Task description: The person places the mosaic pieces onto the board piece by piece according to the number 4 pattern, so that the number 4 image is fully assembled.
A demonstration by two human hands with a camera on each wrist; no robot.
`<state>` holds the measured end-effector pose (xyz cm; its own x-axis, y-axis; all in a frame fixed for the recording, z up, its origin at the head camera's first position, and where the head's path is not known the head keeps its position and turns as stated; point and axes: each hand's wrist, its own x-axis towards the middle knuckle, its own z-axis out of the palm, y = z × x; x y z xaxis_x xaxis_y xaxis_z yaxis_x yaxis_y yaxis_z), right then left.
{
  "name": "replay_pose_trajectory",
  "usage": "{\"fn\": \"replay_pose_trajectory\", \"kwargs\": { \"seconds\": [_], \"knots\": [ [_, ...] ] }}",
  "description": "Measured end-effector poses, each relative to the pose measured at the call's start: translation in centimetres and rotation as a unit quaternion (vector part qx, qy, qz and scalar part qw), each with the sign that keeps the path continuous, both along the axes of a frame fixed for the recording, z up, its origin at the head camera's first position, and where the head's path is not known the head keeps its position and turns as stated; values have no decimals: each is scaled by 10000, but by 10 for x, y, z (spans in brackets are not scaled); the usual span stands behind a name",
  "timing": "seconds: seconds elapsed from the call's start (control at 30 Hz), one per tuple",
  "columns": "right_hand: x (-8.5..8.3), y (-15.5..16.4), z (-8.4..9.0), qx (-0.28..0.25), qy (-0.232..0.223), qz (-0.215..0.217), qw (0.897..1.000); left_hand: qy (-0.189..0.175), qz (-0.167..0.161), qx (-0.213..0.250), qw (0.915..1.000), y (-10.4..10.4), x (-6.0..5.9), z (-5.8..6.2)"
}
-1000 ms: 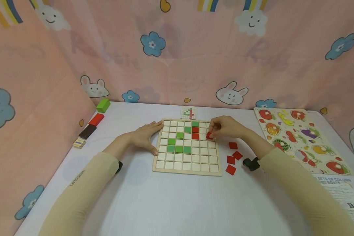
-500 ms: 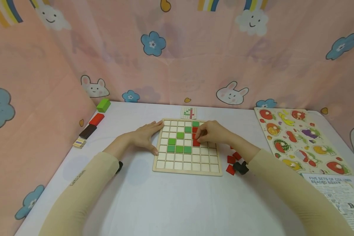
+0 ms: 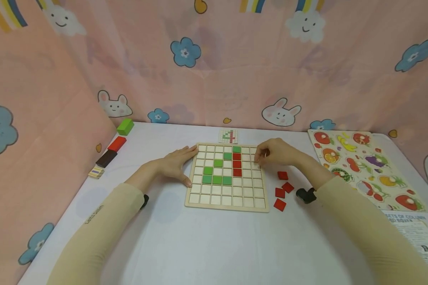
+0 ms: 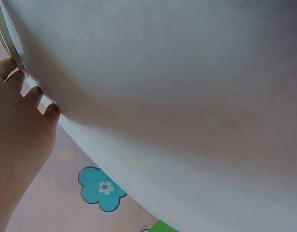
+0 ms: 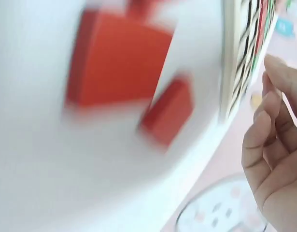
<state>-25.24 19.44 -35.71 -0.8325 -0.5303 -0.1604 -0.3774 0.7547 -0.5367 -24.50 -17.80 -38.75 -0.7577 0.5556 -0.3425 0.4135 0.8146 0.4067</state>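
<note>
A wooden grid board [image 3: 226,208] with white squares lies mid-table. Green tiles [image 3: 217,180] sit in several of its squares, and 3 red tiles [image 3: 237,164] stand in one column under a green one. My left hand [image 3: 172,166] rests along the board's left edge, thumb and fingers spread; the left wrist view shows its fingertips at the rim. Over the board's right edge is my right hand [image 3: 276,152], fingers loosely bent, with nothing visible between them in the right wrist view. Several loose red tiles [image 3: 279,192] lie on the table below it.
Behind the board is a small pattern card [image 3: 228,136]. A fruit puzzle board [image 3: 363,170] and a printed sheet [image 3: 417,237] lie at the right. Along the left edge are a green block [image 3: 125,126], a red block [image 3: 117,144], a dark block [image 3: 106,158] and a striped block [image 3: 96,172].
My right hand brought a red tile left onto the board and set it below the other two red ones. It has since drawn back right without it. My left hand stays put.
</note>
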Motion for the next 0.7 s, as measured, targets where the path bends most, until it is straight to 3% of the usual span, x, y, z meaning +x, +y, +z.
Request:
{"fn": "replay_pose_trajectory", "kwargs": {
  "seconds": [0.13,0.23,0.33,0.4,0.53,0.7],
  "knots": [
    [-5,27,4,145,-292,35,9995,11,-6,2,10000,1,0,0],
    [-5,43,4,144,-1000,205,9947,31,-23,9,10000,1,1,0],
    [-5,52,3,161,-1766,359,9835,40,-20,6,10000,1,1,0],
    [-4,55,2,243,-2032,425,9779,45,-11,2,10000,1,1,1],
    [-2,57,-1,402,-2007,393,9780,47,-4,2,10000,1,1,1],
    [1,57,-4,584,-1400,209,9882,65,-25,-7,10000,1,1,1]
  ]
}}
